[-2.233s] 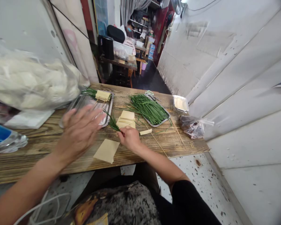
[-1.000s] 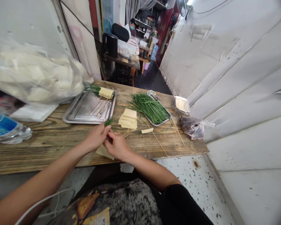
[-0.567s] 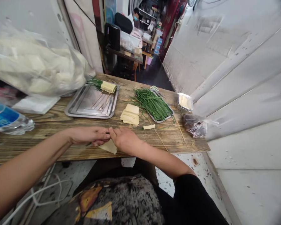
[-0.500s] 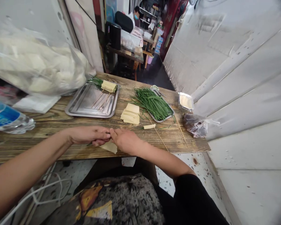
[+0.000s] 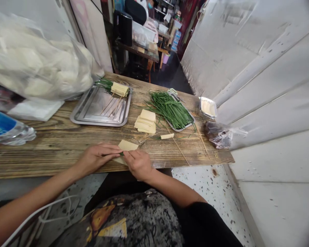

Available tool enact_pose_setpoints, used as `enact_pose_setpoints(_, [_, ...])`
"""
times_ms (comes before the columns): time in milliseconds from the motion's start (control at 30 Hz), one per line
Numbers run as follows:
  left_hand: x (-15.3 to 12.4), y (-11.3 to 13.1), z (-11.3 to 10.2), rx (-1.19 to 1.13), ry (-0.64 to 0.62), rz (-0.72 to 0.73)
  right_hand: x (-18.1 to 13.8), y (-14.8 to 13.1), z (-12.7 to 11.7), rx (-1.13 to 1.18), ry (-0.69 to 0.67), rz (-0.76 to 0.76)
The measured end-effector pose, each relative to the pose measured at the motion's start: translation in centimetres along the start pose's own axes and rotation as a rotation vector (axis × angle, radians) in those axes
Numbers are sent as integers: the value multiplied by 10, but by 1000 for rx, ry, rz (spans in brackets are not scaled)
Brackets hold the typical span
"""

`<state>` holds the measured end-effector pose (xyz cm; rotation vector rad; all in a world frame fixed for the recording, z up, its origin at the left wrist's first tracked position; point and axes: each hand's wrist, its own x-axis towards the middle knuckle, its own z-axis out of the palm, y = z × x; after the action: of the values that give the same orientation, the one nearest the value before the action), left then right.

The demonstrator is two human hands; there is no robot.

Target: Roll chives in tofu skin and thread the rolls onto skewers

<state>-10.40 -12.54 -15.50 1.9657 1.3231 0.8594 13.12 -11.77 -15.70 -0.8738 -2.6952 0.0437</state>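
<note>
Near the table's front edge, a pale yellow tofu sheet (image 5: pixel 128 145) lies flat under both hands. My left hand (image 5: pixel 99 155) and my right hand (image 5: pixel 139 163) pinch a small bundle of green chives (image 5: pixel 122 153) across it, their fingertips almost meeting. Most of the bundle is hidden by the fingers. Beyond them is a stack of tofu sheets (image 5: pixel 145 121). To its right, a rolled tofu sheet (image 5: pixel 167 136) with green inside sits on a thin wooden skewer (image 5: pixel 180 149).
A metal tray (image 5: pixel 87 111) at left carries skewered rolls (image 5: pixel 119 89). Chives (image 5: pixel 171 109) heap over a smaller tray, with scissors (image 5: pixel 172 91) behind. At right are a foil container (image 5: pixel 208 107) and a dark plastic bag (image 5: pixel 218 134). A big clear bag (image 5: pixel 41 65) and a bottle (image 5: pixel 9 127) stand left.
My hands have moved slightly apart and lower. The chives between the fingers and more of the tofu sheet now show. The camera view has shifted a little.
</note>
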Motion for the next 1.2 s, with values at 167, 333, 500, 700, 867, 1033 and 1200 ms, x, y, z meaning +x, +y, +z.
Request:
enact_pose_setpoints(167, [-13,-31,15,73,-18,207,-16,-6,14,-8,24,77])
enact_pose_setpoints(333, [-4,-44,16,104,-76,442,-21,-9,12,-22,-6,74])
enact_pose_setpoints(500, [-3,-44,11,128,-133,528,-17,-10,-3,-64,-96,71])
enact_pose_setpoints(700, [-11,-36,7,283,-168,484,-9,-8,-10,-75,-203,-53])
enact_pose_setpoints(867, [-7,-21,16,346,-40,542,-4,10,-14,-63,-199,-66])
enact_pose_setpoints(1033, [-13,-9,33,451,69,545,-8,32,-23,61,-212,-23])
enact_pose_setpoints(1200, [-20,-6,38,473,114,513,-17,32,-28,169,-126,-28])
